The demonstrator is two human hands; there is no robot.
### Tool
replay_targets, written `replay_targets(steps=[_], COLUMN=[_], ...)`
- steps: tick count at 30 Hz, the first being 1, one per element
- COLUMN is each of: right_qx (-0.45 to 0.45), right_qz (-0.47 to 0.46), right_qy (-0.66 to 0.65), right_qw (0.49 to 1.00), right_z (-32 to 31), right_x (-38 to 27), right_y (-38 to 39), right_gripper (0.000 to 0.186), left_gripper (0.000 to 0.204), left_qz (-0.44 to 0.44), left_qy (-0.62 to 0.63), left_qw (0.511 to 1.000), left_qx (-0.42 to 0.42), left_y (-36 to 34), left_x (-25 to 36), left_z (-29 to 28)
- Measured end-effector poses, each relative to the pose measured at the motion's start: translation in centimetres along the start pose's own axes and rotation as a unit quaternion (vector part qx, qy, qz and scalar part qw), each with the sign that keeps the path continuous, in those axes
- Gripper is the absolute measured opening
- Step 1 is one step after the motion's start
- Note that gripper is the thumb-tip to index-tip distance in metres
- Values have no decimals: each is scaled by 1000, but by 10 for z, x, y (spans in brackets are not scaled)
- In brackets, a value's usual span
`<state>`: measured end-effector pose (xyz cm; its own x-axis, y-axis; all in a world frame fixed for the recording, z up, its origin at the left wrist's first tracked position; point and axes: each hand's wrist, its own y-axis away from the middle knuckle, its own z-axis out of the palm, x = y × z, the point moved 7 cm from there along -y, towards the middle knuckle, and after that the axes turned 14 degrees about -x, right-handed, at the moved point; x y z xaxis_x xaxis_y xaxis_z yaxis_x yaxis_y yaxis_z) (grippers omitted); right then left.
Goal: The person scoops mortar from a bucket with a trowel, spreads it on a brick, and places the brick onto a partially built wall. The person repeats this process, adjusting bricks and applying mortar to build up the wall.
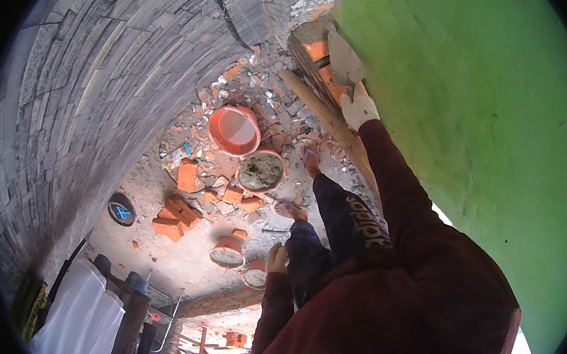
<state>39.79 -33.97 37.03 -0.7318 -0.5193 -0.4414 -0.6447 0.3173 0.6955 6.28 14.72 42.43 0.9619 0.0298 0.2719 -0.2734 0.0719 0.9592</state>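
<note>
In my gloved right hand (360, 108), reaching forward along the green wall (465, 109), is a trowel (345, 60). Its grey blade points away from me, over a narrow row of orange bricks (316, 50) beside the wall. The fingers are closed round the handle, which they mostly hide. My gloved left hand (277, 258) hangs low beside my left thigh, with nothing seen in it and its fingers loosely apart. It is nearest to a small bucket of grey mix (255, 277) on the ground.
A bamboo pole (322, 114) runs beside the brick row. Ahead of my feet stand a red basin (234, 130) and a tub of wet mortar (261, 171). Loose bricks (176, 219), rubble and another small bucket (227, 253) lie leftward, towards a grey stone-clad wall (109, 77).
</note>
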Motion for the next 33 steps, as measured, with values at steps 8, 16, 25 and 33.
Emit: replay_targets(steps=[8, 16, 25, 33], right_qx=[-85, -114, -158, -161], right_qz=[75, -145, -124, -168], right_qy=[-245, 163, 339, 508], right_qw=[963, 969, 919, 829], right_z=[13, 122, 206, 162], right_x=[49, 10, -9, -67], right_y=[-36, 128, 134, 142], right_gripper=[54, 35, 38, 27], left_gripper=[52, 94, 81, 59], left_qz=[-24, -128, -51, -12], left_qy=[-66, -391, -455, -421], left_qw=[997, 910, 888, 901], left_qx=[-20, -54, 39, 109], left_y=[-20, -25, -46, -70], left_x=[-23, -104, -170, -169], left_z=[-16, -17, -63, -93])
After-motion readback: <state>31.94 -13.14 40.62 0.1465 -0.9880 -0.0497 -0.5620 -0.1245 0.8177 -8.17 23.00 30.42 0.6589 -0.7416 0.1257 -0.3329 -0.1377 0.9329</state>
